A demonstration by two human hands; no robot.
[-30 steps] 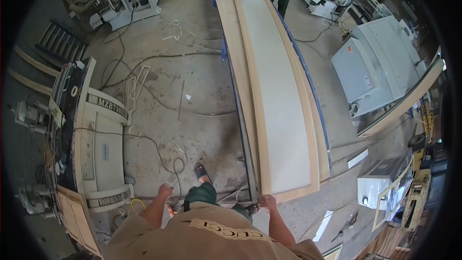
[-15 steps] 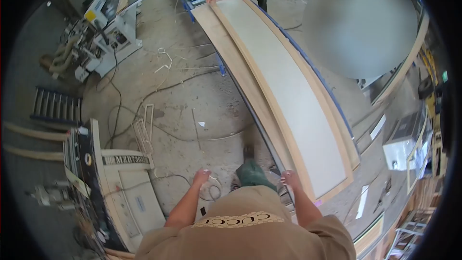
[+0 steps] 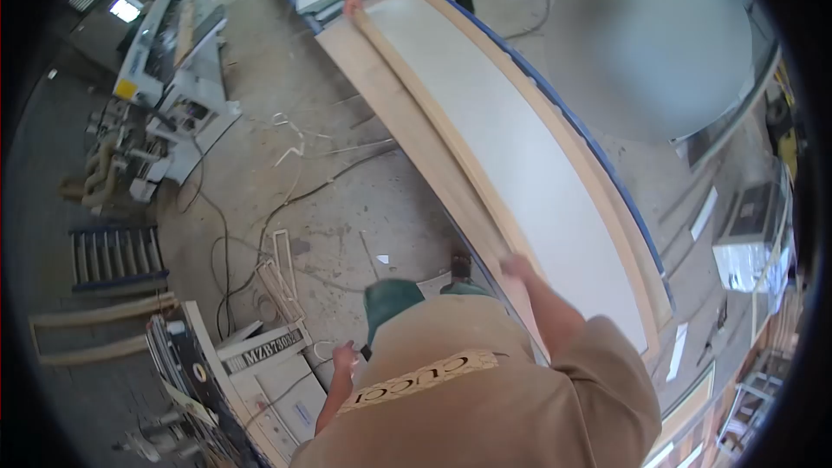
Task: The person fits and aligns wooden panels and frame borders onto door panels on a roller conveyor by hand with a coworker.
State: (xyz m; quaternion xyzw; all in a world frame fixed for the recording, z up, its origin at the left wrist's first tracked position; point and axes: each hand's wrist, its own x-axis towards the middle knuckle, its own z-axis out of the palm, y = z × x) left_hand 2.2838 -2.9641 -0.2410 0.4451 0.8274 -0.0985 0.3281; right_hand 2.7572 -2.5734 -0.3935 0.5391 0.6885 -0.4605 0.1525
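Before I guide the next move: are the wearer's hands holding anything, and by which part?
The left hand shows nothing held. The right hand is blurred at a long edge of the framed panel; its grip cannot be told.

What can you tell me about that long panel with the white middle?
The long panel has a smooth white middle inside a pale border that looks like wood. It lies flat on a wider light-brown board, showing along both sides. Another person's hands are at its far end. The right hand is near its left border, too blurred to tell whether it touches.
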